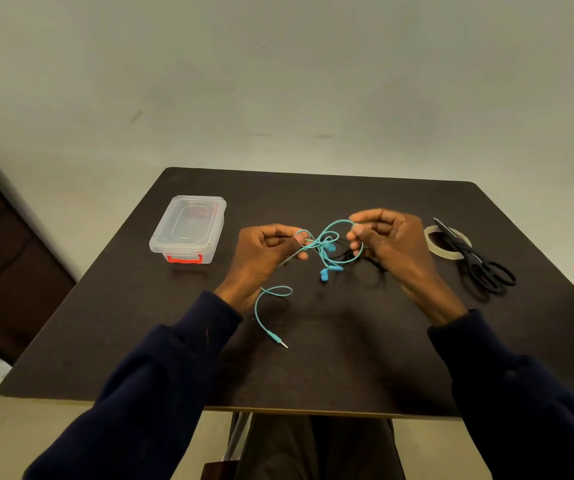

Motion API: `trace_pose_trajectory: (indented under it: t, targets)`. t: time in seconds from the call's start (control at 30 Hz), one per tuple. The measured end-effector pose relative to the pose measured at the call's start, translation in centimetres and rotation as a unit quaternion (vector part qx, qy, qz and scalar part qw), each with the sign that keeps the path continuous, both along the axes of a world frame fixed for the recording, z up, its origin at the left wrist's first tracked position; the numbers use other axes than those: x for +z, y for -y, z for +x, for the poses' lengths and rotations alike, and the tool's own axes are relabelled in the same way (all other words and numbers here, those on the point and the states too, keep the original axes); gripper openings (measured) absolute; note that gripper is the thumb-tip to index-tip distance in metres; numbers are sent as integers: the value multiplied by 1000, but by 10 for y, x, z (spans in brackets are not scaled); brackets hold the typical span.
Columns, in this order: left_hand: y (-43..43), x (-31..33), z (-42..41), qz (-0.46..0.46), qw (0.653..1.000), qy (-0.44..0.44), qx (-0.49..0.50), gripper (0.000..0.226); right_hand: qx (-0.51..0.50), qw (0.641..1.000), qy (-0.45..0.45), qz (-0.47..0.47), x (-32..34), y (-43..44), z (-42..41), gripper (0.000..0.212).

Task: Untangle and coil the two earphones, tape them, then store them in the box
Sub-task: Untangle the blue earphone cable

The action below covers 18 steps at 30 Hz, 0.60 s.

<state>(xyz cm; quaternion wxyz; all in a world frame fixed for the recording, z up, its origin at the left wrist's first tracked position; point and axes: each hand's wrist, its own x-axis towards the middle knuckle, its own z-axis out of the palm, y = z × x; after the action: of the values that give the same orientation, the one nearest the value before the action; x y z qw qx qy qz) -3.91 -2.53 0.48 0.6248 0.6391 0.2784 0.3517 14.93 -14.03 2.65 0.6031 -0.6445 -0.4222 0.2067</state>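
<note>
Dark-sleeved left hand (264, 252) and right hand (394, 244) pinch tangled teal earphone (325, 274).

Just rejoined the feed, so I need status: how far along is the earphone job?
Nothing is finished yet. The left hand and right hand pinch the teal earphone, tangled with the black earphone. Coiling, taping and storing remain: the tape roll lies under the scissors, the box is shut.

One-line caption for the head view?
Left hand and right hand pinch the tangled teal earphones; box, tape roll and scissors nearby.
</note>
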Motion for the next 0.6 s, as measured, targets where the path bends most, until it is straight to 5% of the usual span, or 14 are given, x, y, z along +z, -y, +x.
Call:
trace_pose_trajectory:
  t: [0.1, 0.23, 0.43, 0.6]
  targets:
    - [2, 0, 3, -2, 1000, 9, -13, 21, 38, 991, 130, -19, 9, -4, 0, 15]
    - [1, -2, 6, -19, 999, 17, -22, 20, 58, 983, 170, -26, 16, -10, 2, 15]
    - [-7, -5, 0, -129, 989, 64, -36, 19, 145, 988, -48, 34, 16, 0, 7, 27]
    - [-7, -4, 1, -188, 977, 92, -45, 19, 101, 994, -36, 31, -9, -2, -2, 25]
